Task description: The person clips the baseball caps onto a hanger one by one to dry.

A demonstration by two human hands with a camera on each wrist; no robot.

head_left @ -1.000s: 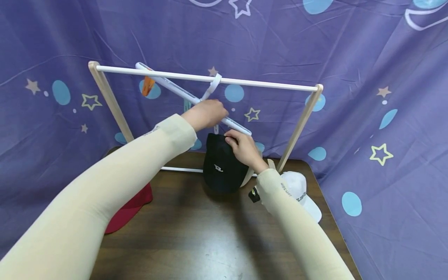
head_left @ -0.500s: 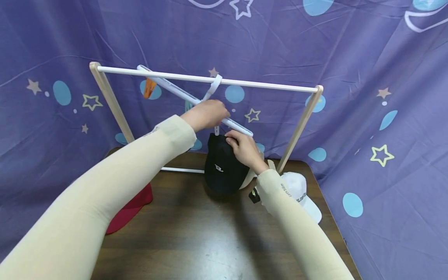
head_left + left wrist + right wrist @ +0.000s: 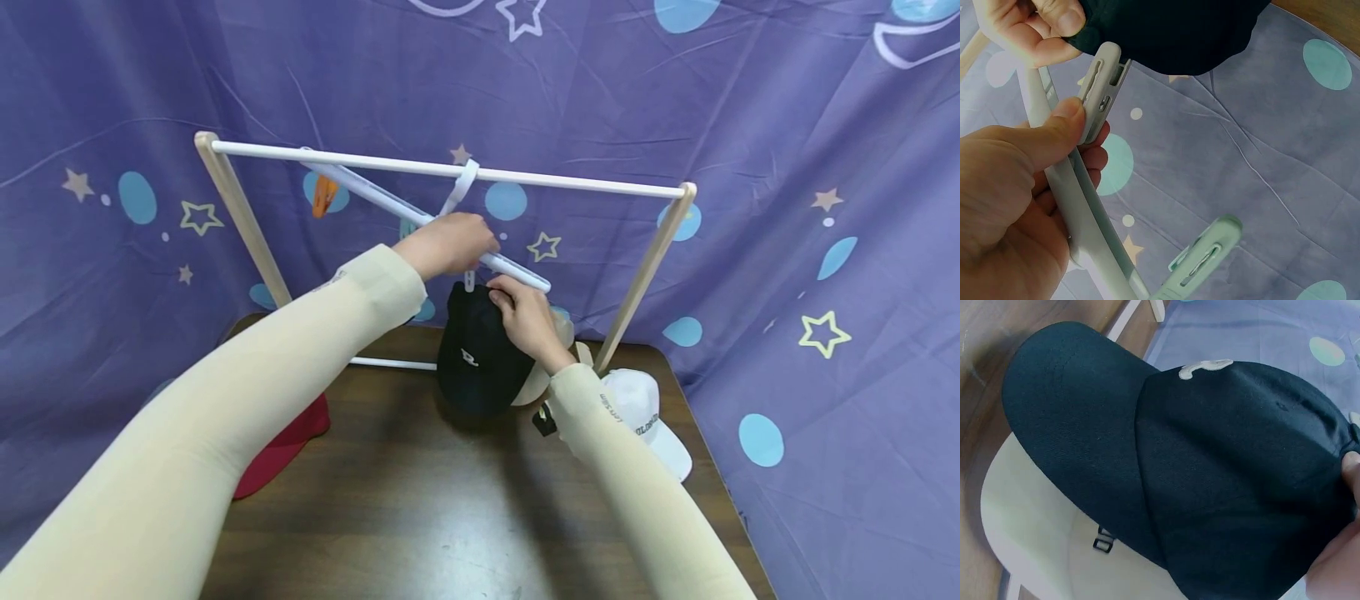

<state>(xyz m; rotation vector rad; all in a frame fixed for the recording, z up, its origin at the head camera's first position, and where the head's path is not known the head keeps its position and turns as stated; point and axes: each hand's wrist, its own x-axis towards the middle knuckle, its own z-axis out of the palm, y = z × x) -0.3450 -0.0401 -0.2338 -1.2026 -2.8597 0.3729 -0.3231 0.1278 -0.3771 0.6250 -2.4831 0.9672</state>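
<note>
A white clothes hanger [image 3: 375,193] hangs tilted by its hook from a rack's rail. My left hand [image 3: 459,242] is at the hanger's middle, its thumb and fingers pinching the lower end of a pale grey clip [image 3: 1099,87]. The clip's upper tip is right at the edge of a black cap [image 3: 480,350], overlapping it in the left wrist view. My right hand [image 3: 525,317] pinches the cap's top between thumb and fingers, holding it brim down. A green clip [image 3: 1200,259] and an orange clip [image 3: 324,196] are on the hanger too.
Behind the black cap is a beige cap [image 3: 1029,519] with a strap buckle [image 3: 1104,540]. On the wooden table [image 3: 390,500] lie a red cap [image 3: 288,446] at left and a white cap [image 3: 636,400] at right. Rack posts [image 3: 243,221] stand either side; a patterned purple curtain [image 3: 787,167] hangs behind.
The hanger's left end has dipped slightly below the rail, and its right end has shifted a little right. Both hands keep their holds. More of the beige cap shows beside the black one.
</note>
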